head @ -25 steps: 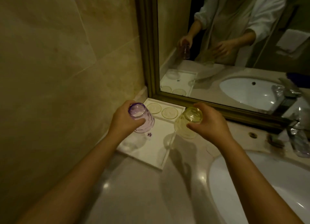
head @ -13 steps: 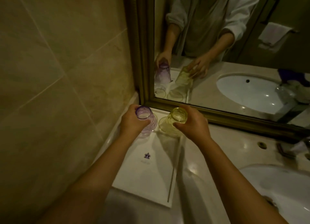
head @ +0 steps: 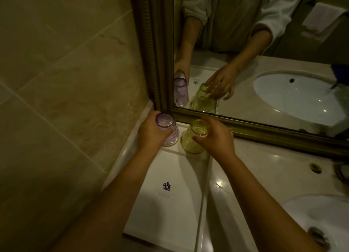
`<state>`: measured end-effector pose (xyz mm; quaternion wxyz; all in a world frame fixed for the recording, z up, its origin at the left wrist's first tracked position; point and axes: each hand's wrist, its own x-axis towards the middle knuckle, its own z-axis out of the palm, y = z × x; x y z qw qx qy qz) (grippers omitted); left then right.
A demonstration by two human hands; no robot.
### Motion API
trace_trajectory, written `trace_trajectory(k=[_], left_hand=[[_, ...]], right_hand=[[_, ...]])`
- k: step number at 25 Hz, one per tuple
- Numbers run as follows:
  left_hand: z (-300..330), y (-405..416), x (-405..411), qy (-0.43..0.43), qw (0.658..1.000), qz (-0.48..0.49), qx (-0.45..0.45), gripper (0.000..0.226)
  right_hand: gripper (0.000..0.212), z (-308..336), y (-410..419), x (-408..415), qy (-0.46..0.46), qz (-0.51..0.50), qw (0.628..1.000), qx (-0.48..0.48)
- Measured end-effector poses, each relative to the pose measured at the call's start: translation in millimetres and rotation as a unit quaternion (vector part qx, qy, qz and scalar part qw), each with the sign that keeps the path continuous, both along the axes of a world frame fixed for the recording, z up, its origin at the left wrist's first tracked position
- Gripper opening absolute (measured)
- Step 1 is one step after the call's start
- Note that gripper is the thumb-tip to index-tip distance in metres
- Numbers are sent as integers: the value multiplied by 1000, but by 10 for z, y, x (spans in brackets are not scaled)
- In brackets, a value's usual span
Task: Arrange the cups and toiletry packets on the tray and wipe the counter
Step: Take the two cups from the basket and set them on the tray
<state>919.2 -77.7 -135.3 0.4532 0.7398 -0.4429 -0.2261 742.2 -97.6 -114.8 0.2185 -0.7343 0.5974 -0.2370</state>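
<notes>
Here, hands (head: 151, 132) (head: 217, 138) grip inverted cups (head: 171, 136) (head: 194, 138) on tray (head: 170, 214).

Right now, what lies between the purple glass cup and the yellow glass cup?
Nothing: in the head view, only bare white tray separates the purple glass cup and yellow glass cup.

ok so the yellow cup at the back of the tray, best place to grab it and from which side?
Grip the yellow cup around its narrower upturned base, coming from above and the right. It sits mouth-down on the white tray, flaring toward the rim, with the purple cup close on its left and the mirror frame behind. The right hand holds it this way.
</notes>
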Motion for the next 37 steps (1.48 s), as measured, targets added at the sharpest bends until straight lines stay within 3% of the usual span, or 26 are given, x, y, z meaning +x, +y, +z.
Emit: trace_trajectory(k=[6, 15, 20, 26, 32, 37], left_hand=[[-91, -23, 5, -24, 1000, 3, -4, 53], [-188, 8, -29, 9, 999, 10, -33, 53], [-342, 132, -47, 17, 998, 44, -33, 64], [-436, 174, -66, 96, 991, 72, -56, 58], [-407, 208, -40, 64, 996, 52, -43, 59], [-263, 428, -125, 112, 993, 14, -21, 68]], right_hand=[[64, -100, 5, 19, 6, 4, 1000, -5], [67, -216, -32, 31, 10, 9, 1000, 1], [88, -342, 65, 0, -67, -44, 996, 27], [66, -499, 149, -28, -113, -68, 991, 36], [69, -481, 136, -21, -118, -68, 989, 50], [72, -307, 266, -108, -116, -69, 990, 42]])
